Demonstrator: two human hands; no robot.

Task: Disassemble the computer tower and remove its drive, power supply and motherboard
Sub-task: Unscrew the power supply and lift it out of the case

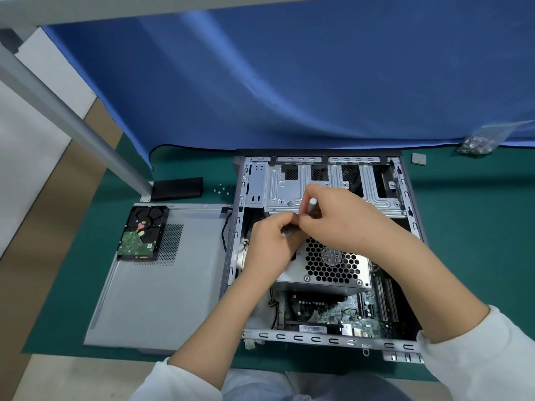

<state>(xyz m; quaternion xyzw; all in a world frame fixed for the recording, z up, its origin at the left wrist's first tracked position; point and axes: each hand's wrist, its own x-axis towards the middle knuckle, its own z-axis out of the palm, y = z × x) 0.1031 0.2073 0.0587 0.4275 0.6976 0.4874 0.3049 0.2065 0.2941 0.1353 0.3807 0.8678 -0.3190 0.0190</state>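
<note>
Head view: your right hand (344,218) pinches a slim silver screwdriver (312,208) and your left hand (272,241) curls round its lower end, both above the boxy silver-steel power supply with honeycomb fan grille (330,264) seated mid-chassis in the open grey tower (240,198). Expect a heavy, rigid, sharp-edged box; grip its side walls, never its cables. Its removed black hard drive (143,233) rests on the detached grey side panel (162,285).

Matt grey metal side panel (162,285) – glossy blue cloth (289,82) – green mat (463,227).
</note>
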